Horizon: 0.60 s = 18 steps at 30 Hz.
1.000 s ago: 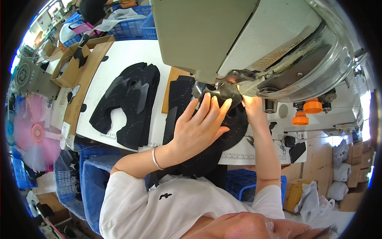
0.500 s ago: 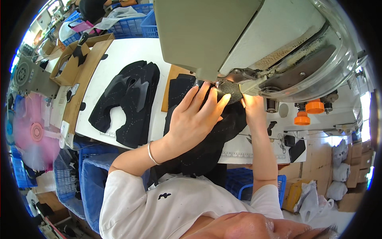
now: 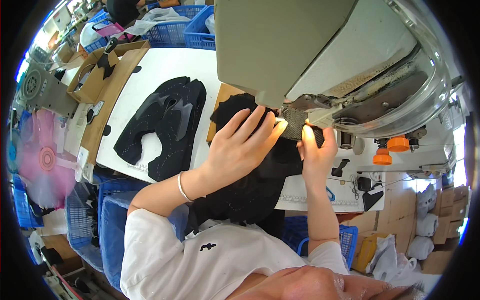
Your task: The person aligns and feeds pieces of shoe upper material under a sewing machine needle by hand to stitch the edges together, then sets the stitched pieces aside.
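Now | right grip [image 3: 319, 156] pinches mesh patch [image 3: 294, 121] | left grip [image 3: 237, 150] spread over black fabric [image 3: 257, 187]

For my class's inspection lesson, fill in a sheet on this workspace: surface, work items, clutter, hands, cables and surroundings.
Surface: white table, ruler scale along the near edge.
Work items: sewing machine; grey textured piece and black fabric below it; stacked black cut pieces at left.
Clutter: small black box; small blue item, kind unclear.
Hands: left hand spread over the fabric; right hand at the textured piece's right edge, grip unclear.
Cables: thin looped strand beside the black box; cord or thread, cannot tell.
Surroundings: pink fan, cardboard box, blue crate, plastic bags.
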{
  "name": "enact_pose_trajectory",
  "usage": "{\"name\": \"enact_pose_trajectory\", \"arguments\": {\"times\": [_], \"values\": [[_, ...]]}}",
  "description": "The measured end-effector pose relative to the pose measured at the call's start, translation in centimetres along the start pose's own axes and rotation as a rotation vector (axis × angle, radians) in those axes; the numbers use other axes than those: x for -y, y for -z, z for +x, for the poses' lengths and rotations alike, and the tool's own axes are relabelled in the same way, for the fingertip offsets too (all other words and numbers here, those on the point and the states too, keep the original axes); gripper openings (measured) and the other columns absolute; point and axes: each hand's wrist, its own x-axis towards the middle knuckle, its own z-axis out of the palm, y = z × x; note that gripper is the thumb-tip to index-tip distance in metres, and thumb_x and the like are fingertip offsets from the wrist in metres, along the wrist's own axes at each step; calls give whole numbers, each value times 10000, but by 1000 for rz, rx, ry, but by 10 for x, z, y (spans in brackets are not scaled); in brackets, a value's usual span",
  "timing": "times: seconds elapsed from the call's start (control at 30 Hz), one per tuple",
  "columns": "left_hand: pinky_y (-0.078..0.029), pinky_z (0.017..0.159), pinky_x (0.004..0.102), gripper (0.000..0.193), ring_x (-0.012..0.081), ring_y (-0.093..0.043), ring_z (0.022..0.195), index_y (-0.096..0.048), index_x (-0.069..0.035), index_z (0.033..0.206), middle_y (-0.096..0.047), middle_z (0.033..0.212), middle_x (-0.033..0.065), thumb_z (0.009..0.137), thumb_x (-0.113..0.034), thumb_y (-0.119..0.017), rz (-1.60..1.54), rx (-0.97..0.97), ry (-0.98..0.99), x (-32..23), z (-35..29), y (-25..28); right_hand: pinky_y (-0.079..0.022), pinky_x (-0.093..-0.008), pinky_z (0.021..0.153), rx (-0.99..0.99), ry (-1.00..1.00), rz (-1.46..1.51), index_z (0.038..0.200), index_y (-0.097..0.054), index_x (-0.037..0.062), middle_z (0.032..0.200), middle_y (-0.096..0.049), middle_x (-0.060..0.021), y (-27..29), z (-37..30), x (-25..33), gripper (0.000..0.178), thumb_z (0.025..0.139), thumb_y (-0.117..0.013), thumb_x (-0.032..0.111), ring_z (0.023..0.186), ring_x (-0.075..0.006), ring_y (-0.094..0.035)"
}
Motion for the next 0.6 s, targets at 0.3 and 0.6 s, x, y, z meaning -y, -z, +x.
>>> {"name": "enact_pose_trajectory", "arguments": {"times": [0.3, 0.6], "values": [[-545, 767, 335, 388, 239, -645, 898, -700, 12, 1061, -651, 1073, 106, 681, -60, -669, -281, -163, -127, 33, 6, -11, -350, -173, 414, 67, 160, 96, 1025, -584, 40, 734, -545, -23, -13, -25, -13, 100, 935, -548, 14, 529, -51, -489], [-535, 921, 381, 212, 278, -657, 1008, -691, -12, 987, -678, 1052, 99, 797, -105, -708, -474, -39, 19, 44, 11, -12, -329, -180, 477, -24, 177, 6, 1039, -656, 40, 619, -543, 20, -23, -13, -16, 125, 950, -587, 96, 545, -18, -477]]}}
